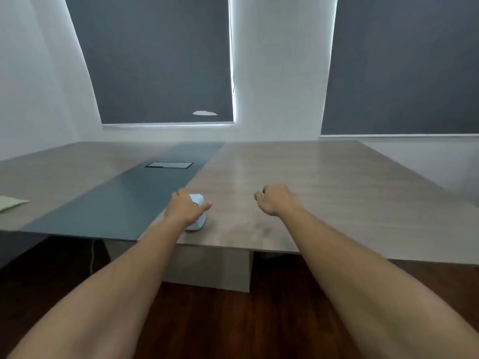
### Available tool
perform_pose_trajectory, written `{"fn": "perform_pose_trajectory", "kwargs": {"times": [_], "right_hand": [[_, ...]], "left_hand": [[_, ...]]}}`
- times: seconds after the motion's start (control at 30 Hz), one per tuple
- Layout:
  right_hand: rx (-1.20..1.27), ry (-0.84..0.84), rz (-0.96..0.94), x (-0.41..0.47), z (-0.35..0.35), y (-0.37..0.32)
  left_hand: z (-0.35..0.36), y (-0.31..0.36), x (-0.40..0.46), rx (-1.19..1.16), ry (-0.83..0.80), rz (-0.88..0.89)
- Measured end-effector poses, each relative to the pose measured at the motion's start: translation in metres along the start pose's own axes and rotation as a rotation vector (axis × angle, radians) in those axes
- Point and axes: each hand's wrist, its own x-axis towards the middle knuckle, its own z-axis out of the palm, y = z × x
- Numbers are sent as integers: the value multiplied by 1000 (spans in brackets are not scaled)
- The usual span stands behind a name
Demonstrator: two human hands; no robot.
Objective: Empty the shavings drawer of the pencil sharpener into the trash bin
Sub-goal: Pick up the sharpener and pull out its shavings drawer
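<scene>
A small white pencil sharpener (198, 221) stands on the wooden table (298, 182) near its front edge. My left hand (185, 207) is wrapped over the sharpener from the near side, fingers and thumb around its body, hiding most of it. My right hand (274, 199) hovers over the table to the right, fingers loosely curled, holding nothing and apart from the sharpener. The shavings drawer is hidden. No trash bin is in view.
A dark blue strip (124, 203) runs down the table's left half, with a black cable hatch (169, 165) set in it. A pale green cloth (10, 203) lies at the far left. Dark roller blinds (160, 60) cover the windows. Dark wooden floor (233, 320) lies below.
</scene>
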Motion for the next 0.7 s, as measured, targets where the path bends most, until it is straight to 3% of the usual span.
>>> {"fn": "perform_pose_trajectory", "kwargs": {"times": [0.2,0.4,0.47,0.57,0.7], "right_hand": [[-4,63,-68,4,44,-17],[287,122,-82,17,63,-27],[503,36,-10,20,63,-32],[837,-235,220,22,61,-40],[1114,-487,344,16,57,-39]], "left_hand": [[24,-29,4,-180,128,-113],[33,-31,20,-364,195,-196],[32,-27,28,-503,155,-261],[31,-17,33,-791,6,-373],[36,0,30,-911,-151,-394]]}}
